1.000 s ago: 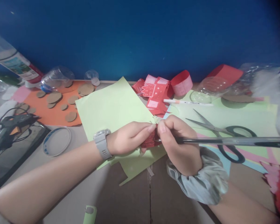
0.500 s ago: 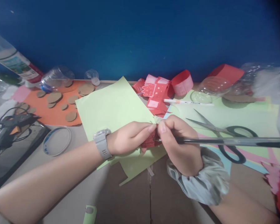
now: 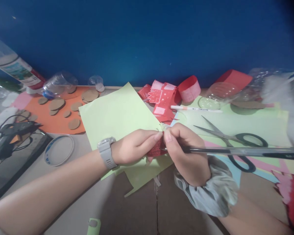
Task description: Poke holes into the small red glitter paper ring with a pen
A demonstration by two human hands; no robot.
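Observation:
My left hand, with a grey watch at its wrist, pinches a small dark red textured piece from the left. Thumb and fingers of my right hand are closed at the piece's right side, and a green-grey scrunchie sits on that wrist. A long black pen-like stick runs from my right hand to the right edge, its tip near the red piece. Beneath the hands lies a light green paper sheet. Part of the red piece is hidden by my fingers.
Open scissors lie on coloured sheets at the right. Red paper shapes and a white marker are behind my hands. Cardboard discs rest on orange paper at the left, near a tape roll and plastic bottles.
The view has shifted slightly, so things on the table appear a little lower. Both hands keep their hold around the red piece, with hardly any other movement.

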